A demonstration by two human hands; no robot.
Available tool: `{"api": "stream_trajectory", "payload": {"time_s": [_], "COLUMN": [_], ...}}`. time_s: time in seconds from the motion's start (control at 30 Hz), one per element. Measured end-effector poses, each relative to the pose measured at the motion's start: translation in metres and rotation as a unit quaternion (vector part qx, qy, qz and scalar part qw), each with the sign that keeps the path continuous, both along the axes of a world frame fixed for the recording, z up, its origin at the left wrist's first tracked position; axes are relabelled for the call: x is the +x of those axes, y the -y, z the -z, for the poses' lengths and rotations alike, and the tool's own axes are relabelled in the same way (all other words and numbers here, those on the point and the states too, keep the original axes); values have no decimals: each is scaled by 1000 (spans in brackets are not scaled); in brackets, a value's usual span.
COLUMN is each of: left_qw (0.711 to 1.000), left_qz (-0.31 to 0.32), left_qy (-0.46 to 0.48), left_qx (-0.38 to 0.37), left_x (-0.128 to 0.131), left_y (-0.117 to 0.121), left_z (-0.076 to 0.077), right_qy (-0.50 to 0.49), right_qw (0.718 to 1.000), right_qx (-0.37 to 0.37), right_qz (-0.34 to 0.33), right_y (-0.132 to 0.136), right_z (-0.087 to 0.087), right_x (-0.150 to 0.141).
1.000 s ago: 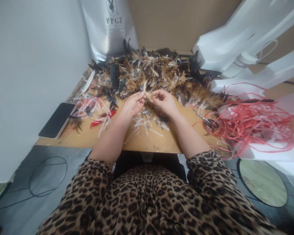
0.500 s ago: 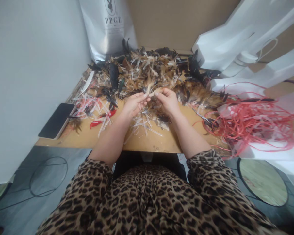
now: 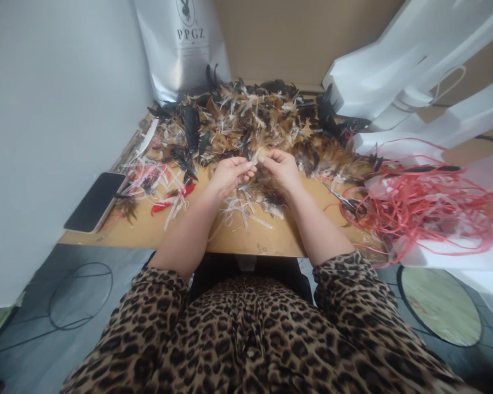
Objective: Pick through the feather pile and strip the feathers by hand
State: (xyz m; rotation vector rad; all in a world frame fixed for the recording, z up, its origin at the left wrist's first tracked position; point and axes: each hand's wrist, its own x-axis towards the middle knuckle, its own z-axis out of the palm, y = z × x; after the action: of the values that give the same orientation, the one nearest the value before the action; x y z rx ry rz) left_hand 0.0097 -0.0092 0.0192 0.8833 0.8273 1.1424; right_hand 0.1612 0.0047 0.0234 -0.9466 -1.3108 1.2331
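Note:
A pale tan feather (image 3: 261,153) is pinched between my hands, just in front of a large pile of brown and black feathers (image 3: 250,115). My left hand (image 3: 232,174) is closed, thumb and forefinger pressed together at the feather's lower end. Facing it, my right hand (image 3: 282,168) has its thumb and forefinger closed on the same feather. The fingertips almost meet, and they partly hide what lies between them. Below the hands, thin white strips (image 3: 242,210) and feather scraps lie on the wooden table (image 3: 246,238).
A phone (image 3: 94,202) lies at the left edge, near red and white strips (image 3: 152,180). Scissors (image 3: 345,200) rest at the right beside a tangle of red strings (image 3: 431,202). A silver bag (image 3: 184,60) stands behind, and a white bottle (image 3: 406,104) lies among white foam pieces at the right.
My left hand has shifted slightly to the right, toward my right hand. The feather between the fingers now points up and to the right; before, two pale tips showed there.

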Motion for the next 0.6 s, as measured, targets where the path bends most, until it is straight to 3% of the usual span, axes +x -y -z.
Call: {"api": "stream_trajectory", "payload": {"time_s": [0.2, 0.6], "left_qw": [1000, 994], "left_qz": [-4, 8], "left_qy": [-25, -106], "left_qx": [7, 37], "left_x": [1, 1], "left_y": [0, 1], "left_z": [2, 0], "right_qy": [-16, -26], "right_qw": [999, 999], "right_qx": [-37, -32], "right_qz": [-2, -9], "right_y": [3, 3], "right_z": [0, 0], "right_x": [-7, -7]}}
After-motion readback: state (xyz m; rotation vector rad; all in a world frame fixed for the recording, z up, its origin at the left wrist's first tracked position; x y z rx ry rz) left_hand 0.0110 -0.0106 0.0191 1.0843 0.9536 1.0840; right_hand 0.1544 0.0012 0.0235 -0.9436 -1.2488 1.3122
